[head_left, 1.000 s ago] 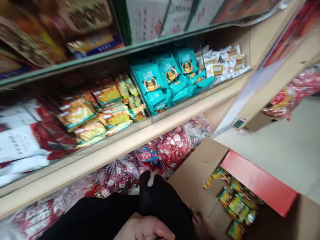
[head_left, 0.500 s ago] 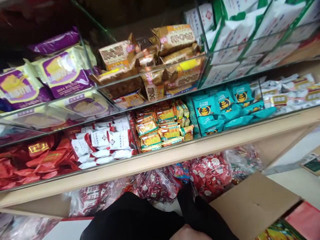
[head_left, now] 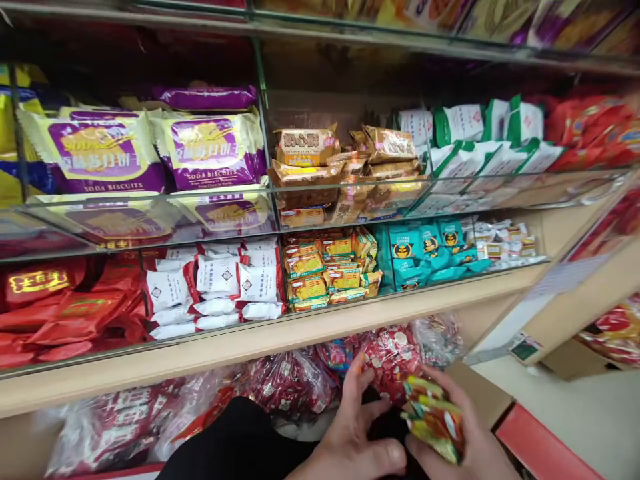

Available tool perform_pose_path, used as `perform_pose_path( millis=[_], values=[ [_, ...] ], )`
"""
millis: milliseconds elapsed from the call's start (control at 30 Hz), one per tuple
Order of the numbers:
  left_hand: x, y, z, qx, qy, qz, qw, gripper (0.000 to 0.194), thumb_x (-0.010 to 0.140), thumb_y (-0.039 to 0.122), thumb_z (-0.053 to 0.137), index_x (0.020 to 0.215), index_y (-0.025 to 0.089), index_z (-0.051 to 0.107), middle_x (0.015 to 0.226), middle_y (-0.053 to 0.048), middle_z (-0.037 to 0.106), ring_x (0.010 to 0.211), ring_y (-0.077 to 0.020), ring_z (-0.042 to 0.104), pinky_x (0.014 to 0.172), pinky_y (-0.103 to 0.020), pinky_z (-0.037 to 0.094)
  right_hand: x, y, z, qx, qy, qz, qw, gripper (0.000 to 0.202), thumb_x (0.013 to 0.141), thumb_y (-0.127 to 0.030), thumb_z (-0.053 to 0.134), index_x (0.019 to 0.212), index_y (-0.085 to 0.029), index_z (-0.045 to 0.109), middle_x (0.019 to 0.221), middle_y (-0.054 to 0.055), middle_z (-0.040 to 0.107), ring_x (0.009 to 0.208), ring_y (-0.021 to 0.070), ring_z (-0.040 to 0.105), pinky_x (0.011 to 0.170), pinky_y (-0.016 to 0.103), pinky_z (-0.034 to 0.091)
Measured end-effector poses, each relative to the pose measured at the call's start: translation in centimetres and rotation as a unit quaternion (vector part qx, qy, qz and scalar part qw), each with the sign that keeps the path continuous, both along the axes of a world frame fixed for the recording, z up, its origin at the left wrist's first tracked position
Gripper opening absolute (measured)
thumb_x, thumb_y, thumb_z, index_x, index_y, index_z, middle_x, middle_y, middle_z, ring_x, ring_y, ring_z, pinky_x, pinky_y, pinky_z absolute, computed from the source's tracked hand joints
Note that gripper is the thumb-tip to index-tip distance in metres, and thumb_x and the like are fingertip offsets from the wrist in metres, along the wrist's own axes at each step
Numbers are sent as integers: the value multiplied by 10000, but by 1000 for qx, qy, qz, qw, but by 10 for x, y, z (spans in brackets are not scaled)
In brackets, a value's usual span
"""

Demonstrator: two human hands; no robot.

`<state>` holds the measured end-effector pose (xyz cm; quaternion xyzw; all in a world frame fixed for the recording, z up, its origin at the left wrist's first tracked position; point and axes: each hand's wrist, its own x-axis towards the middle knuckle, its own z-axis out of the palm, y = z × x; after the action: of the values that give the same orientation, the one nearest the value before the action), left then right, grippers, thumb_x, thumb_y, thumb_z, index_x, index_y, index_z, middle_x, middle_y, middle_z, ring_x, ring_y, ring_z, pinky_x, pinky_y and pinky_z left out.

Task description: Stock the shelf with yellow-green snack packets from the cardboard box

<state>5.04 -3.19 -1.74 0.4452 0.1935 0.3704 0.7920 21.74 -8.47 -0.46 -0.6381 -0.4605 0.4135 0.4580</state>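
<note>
My right hand (head_left: 465,427) is closed around several small yellow-and-green snack packets (head_left: 434,419), held together low in the view. Beside it, my left hand (head_left: 357,433) has its fingers apart, with nothing in its grasp. Both hands are in front of the lower shelf, over my dark-clothed legs (head_left: 240,440). On that shelf, similar yellow-orange snack packets (head_left: 327,270) sit stacked in a glass-fronted compartment. White-and-red packets (head_left: 215,283) lie to their left and teal packets (head_left: 430,253) to their right.
Purple soda biscuit packs (head_left: 210,150) and brown packets (head_left: 307,147) fill the shelf above. A wooden shelf edge (head_left: 310,317) runs across the middle. Plastic bags of red packets (head_left: 290,383) lie beneath it. A cardboard box (head_left: 480,393) with a red side stands at lower right.
Both hands have come up into view, the right one with snack packets in it. The camera has levelled and shifted, showing more of the upper shelves and the right side.
</note>
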Motion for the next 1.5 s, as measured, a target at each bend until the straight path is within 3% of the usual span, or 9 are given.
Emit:
perform_pose_path(
  millis=[167, 333, 500, 633, 767, 1033, 1200, 1367, 1500],
  values=[
    [-16, 4, 7, -5, -105, 74, 992, 1173, 524, 582, 705, 1392, 308, -34, 1377, -158, 359, 1223, -322, 391, 982, -466, 310, -75, 48, 40, 28, 115, 132, 984, 736, 713, -383, 616, 1312, -210, 225, 1082, 89, 602, 936, 221, 600, 826, 358, 479],
    [-42, 14, 15, -77, -89, 130, 985, 1081, 528, 409, 787, 1377, 320, 123, 1278, -121, 516, 1152, -282, 483, 961, -402, 346, -104, 62, 22, 73, 48, 135, 987, 679, 803, -595, 383, 1357, -230, 237, 1387, 97, 347, 1269, 240, 322, 1040, 421, 277],
    [-55, 18, 26, -102, -54, 172, 978, 847, 578, 216, 791, 1290, 276, 337, 1141, -94, 618, 1002, -228, 583, 860, -334, 420, -103, 57, 5, 74, 101, 108, 986, 587, 844, -593, 263, 1341, -285, 313, 1431, 21, 290, 1312, 198, 237, 1073, 390, 230],
    [-56, 15, 33, -105, -43, 196, 974, 777, 599, 119, 768, 1259, 263, 385, 1064, -65, 651, 923, -175, 606, 803, -273, 436, -98, 57, 4, 89, 118, 27, 989, 374, 835, -472, 452, 1160, -304, 527, 1287, 14, 496, 1200, 201, 424, 1007, 352, 354],
    [-56, 14, 33, -105, -40, 179, 977, 740, 616, 90, 754, 1246, 262, 405, 1041, -49, 649, 874, -144, 602, 775, -242, 439, -93, 58, 5, 137, 128, 38, 982, 231, 775, -378, 582, 952, -238, 628, 1002, 38, 652, 943, 200, 594, 831, 305, 489],
    [-46, 7, 29, -182, -36, 184, 965, 688, 704, 157, 695, 1281, 283, 341, 1033, -68, 657, 886, -195, 620, 719, -302, 475, -95, 57, 3, 128, 171, -125, 969, 225, 761, -422, 583, 791, -200, 570, 689, -14, 604, 614, 131, 550, 535, 210, 465],
    [-42, 10, 19, -243, -1, 233, 942, 396, 729, 237, 669, 1095, 184, 528, 930, -71, 685, 817, -185, 636, 668, -276, 489, -95, 63, -1, 101, 276, -135, 946, 243, 778, -458, 550, 782, -220, 498, 669, -40, 604, 542, 116, 546, 471, 200, 422],
    [-46, 14, 10, -296, 5, 259, 919, 235, 692, 295, 690, 864, 147, 627, 749, -40, 685, 624, -147, 615, 574, -260, 484, -81, 69, -5, 107, 165, -188, 962, 285, 780, -500, 514, 782, -216, 495, 613, -35, 570, 521, 130, 523, 451, 214, 407],
    [-55, 12, 15, -171, -14, 126, 977, 364, 544, 203, 795, 873, 153, 649, 738, -35, 688, 647, -155, 613, 626, -266, 477, -76, 68, -1, 102, -18, -48, 994, 276, 789, -464, 513, 735, -197, 560, 614, -8, 564, 574, 150, 522, 517, 238, 416]
  ],
)
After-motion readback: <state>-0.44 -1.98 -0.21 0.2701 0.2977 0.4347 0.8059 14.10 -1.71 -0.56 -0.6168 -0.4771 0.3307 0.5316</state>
